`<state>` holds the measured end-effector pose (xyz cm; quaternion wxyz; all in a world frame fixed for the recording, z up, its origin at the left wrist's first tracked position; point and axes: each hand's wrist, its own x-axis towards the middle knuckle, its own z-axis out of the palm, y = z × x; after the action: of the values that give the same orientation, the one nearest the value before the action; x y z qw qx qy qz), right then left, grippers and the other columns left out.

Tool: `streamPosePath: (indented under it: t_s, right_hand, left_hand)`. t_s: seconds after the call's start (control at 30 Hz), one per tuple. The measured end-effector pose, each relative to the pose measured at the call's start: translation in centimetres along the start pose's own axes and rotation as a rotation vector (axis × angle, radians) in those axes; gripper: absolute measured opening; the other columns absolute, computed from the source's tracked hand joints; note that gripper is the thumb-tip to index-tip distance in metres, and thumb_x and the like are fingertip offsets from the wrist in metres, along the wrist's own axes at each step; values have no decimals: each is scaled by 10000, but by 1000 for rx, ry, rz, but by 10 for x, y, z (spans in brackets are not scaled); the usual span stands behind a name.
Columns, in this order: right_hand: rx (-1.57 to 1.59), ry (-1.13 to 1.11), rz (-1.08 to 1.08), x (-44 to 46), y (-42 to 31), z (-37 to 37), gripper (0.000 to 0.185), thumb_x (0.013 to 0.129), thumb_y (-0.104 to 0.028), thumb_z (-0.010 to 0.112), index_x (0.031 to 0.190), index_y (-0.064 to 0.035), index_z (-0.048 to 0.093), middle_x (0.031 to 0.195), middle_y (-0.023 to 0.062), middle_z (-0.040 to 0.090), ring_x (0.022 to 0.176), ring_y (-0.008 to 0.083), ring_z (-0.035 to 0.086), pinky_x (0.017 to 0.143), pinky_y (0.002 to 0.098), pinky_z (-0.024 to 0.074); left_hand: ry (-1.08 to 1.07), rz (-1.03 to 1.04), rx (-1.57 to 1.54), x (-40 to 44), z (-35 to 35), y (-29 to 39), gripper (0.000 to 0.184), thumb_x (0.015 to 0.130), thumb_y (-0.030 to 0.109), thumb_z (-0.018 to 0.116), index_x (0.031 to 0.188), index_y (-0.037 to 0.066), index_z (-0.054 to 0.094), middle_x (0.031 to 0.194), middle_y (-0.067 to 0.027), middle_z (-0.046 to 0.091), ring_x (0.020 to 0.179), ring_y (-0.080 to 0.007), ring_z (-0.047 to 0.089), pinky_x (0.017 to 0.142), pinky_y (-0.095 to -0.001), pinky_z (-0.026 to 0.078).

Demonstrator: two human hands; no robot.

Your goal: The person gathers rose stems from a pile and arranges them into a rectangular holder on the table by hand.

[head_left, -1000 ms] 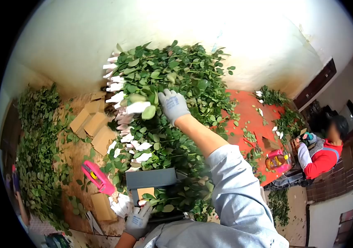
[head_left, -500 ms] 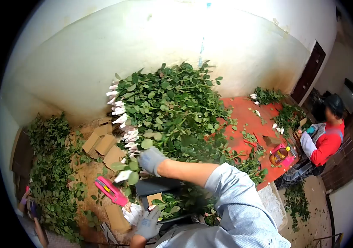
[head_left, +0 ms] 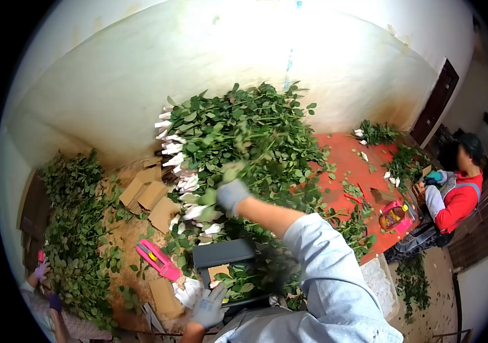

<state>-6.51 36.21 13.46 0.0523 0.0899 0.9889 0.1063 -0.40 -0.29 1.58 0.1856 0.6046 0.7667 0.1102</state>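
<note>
My right hand (head_left: 233, 195), in a grey glove and blurred by motion, is closed around a leafy rose stem beside a large pile of green stems (head_left: 249, 128). A white-wrapped bud (head_left: 198, 212) shows just left of this hand; whether it belongs to the held stem is hard to tell. Lower down, my left hand (head_left: 209, 307), also gloved, lies with its fingers stretched out. It is by a dark grey box-like device (head_left: 224, 252) and touches or nearly touches a stack of white paper sleeves (head_left: 188, 294).
A pink tool (head_left: 158, 259) and cardboard pieces (head_left: 151, 194) lie on the wooden table. More foliage (head_left: 78, 246) covers the left side, where another person's gloved hands show. On the right, a person in red (head_left: 458, 197) works at a red table (head_left: 335, 154) with a bottle (head_left: 392, 218).
My right hand has moved up and right, carrying the leafy stem over the pile's edge. My left hand stays flat by the sleeves. The view has shifted slightly.
</note>
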Motion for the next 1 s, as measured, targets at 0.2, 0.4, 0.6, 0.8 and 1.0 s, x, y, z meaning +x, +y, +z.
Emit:
streamPosePath:
  t_s: [0.2,0.4,0.6,0.8,1.0]
  right_hand:
    - [71,42,351,-12,113,84,280,984,-209,520,1069,-123,773,1171,83,704,1063,311,687,878,425,560]
    - [11,65,274,-20,122,88,273,1011,-247,505,1121,-145,733,1169,71,672,1074,303,653,899,430,544]
    - [-49,303,-9,16,87,29,226,991,-213,524,1074,-117,713,1074,82,655,1041,292,627,858,411,534]
    - [-31,372,-40,74,78,0,255,950,-218,575,1146,-109,695,1254,128,569,1247,291,506,910,422,542]
    - [58,238,142,144,99,4,385,959,-154,521,1332,-80,583,1474,134,486,1433,327,385,1015,451,503]
  left_hand:
    - [2,7,-4,0,2,-2,709,729,209,685,1411,63,553,1570,-76,441,1254,-350,503,1075,-557,403]
    - [-9,11,-4,3,2,-2,690,732,202,666,1399,61,563,1566,-74,447,1232,-344,511,1076,-556,401]
    - [8,18,45,3,0,1,647,746,193,643,1373,50,580,1536,-87,485,1193,-347,527,1085,-571,381]
    - [86,170,284,1,25,-22,701,728,210,701,1396,40,573,1461,-128,536,1047,-330,576,1018,-567,426]
    - [-19,95,114,2,19,-18,699,737,245,697,1402,72,571,1446,-108,536,999,-327,606,966,-516,469]
